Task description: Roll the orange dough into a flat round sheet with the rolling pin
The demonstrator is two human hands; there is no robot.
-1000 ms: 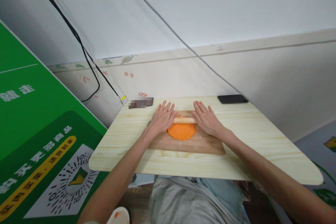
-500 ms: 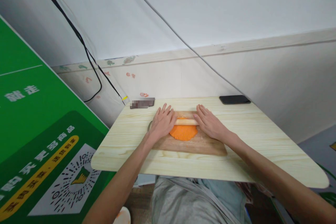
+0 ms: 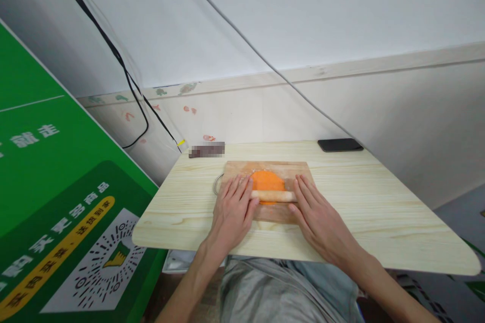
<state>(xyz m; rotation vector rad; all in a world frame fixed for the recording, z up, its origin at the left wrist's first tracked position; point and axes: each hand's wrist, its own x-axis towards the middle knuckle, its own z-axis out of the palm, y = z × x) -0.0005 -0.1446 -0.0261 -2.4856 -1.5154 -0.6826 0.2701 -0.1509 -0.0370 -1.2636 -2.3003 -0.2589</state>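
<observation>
A pale wooden rolling pin (image 3: 273, 196) lies across a flat round sheet of orange dough (image 3: 268, 180), near the edge closest to me. Beneath both is a wooden cutting board (image 3: 278, 213). Over the pin's left end is my left hand (image 3: 232, 212), its long fingers stretched past the far side and its thumb on the near side. My right hand (image 3: 320, 214) straddles the right end in the same way. Both palms hide the pin's ends. Most of the dough shows beyond the pin, with a thin strip on my side.
A light wood-grain table (image 3: 386, 212) carries the board. A black phone (image 3: 340, 145) lies at the back right, and a blurred dark object (image 3: 206, 150) at the back left. A metal loop handle (image 3: 216, 184) sticks out left of the board. A green sign (image 3: 76, 171) stands on the left.
Both hands have rolled the pin toward me, from the dough's far part to its near edge. More of the board's far side now shows.
</observation>
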